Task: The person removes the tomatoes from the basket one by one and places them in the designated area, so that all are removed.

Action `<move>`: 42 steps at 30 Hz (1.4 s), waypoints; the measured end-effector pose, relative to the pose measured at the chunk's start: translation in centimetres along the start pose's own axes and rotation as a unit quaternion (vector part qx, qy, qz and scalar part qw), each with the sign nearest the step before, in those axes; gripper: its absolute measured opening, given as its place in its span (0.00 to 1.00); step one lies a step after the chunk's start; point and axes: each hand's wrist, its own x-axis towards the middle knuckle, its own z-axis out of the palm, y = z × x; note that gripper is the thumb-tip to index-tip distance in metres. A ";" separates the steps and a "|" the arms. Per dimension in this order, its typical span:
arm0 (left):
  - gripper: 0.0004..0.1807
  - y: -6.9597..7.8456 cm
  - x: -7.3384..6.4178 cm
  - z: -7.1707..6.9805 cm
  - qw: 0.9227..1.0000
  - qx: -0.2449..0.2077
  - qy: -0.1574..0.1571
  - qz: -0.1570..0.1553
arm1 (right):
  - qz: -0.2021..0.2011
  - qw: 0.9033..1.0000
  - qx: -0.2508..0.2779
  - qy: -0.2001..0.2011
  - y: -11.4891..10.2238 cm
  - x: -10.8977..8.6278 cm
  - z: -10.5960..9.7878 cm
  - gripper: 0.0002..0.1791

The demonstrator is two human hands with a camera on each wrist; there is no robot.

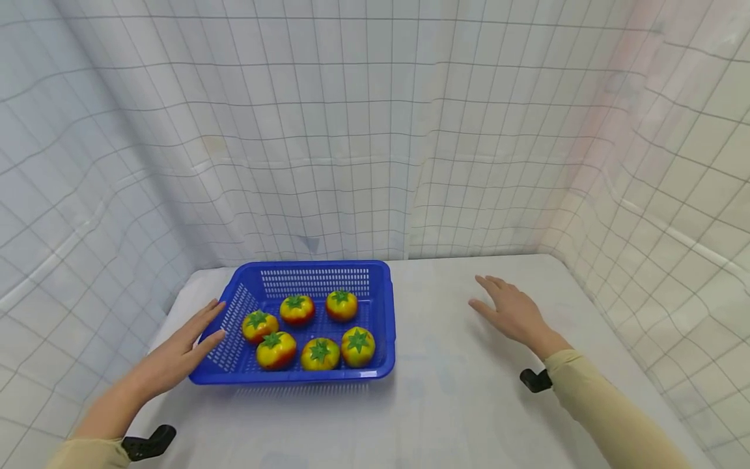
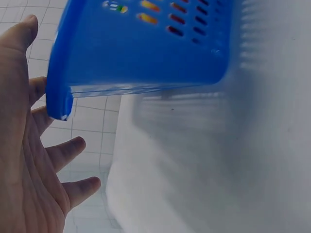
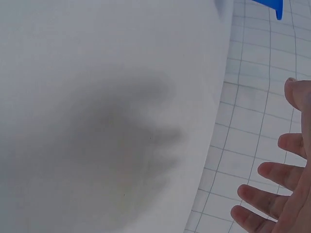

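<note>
A blue plastic basket [image 1: 293, 376] with slotted walls stands on the left half of the white table. Inside it lie several yellow-and-red tomato-like fruits [image 1: 277, 352] with green star-shaped tops. My left hand [image 1: 170, 358] is at the basket's left side, fingers extended and thumb apart; the left wrist view has the palm [image 2: 29, 165] beside the basket's rim [image 2: 59, 104], and whether it touches I cannot tell. Over the table's right part hovers my right hand [image 1: 512, 314], fingers stretched, holding nothing. Its shadow falls on the tabletop in the right wrist view, where the hand [image 3: 286, 194] shows at the right edge.
White sheets with a dark grid [image 1: 340, 130] hang behind the table and on both sides. The white tabletop [image 1: 433, 365] extends between the basket and my right hand. A black wrist device [image 1: 149, 443] sits at my left sleeve, another black device [image 1: 536, 380] at my right.
</note>
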 end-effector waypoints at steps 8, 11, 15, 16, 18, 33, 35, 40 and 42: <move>0.40 0.2 -1.6 1.4 1.000 -0.008 0.017 -0.007 | -0.033 0.999 -0.009 0.009 -2.0 0.7 0.3 0.38; 0.40 0.3 -2.2 1.7 1.000 -0.009 0.022 -0.004 | -0.046 0.999 -0.005 0.011 -2.9 1.0 0.4 0.38; 0.41 0.7 -2.8 2.0 1.000 -0.010 0.020 -0.012 | -0.067 0.998 0.008 0.017 -4.1 1.4 0.5 0.37; 0.41 0.8 -2.9 2.0 1.000 -0.013 0.020 -0.014 | -0.072 0.997 0.011 0.018 -4.4 1.5 0.6 0.37; 0.42 0.8 -3.0 2.1 0.999 -0.021 0.018 -0.020 | -0.081 0.996 0.016 0.018 -5.0 1.8 0.6 0.37; 0.30 0.3 -4.1 3.1 0.997 -0.067 0.026 -0.028 | -0.114 0.993 0.032 0.010 -7.9 3.4 0.3 0.37; 0.28 0.3 -4.1 3.2 0.997 -0.069 0.032 -0.034 | -0.120 0.992 0.032 0.010 -8.4 3.6 0.2 0.37; 0.21 0.1 -4.3 3.3 0.993 -0.094 0.049 -0.048 | -0.126 0.991 0.042 0.004 -9.5 4.2 -0.3 0.37; 0.18 -0.1 -4.4 3.3 0.991 -0.112 0.054 -0.048 | -0.127 0.991 0.051 -0.003 -10.0 4.4 -0.5 0.37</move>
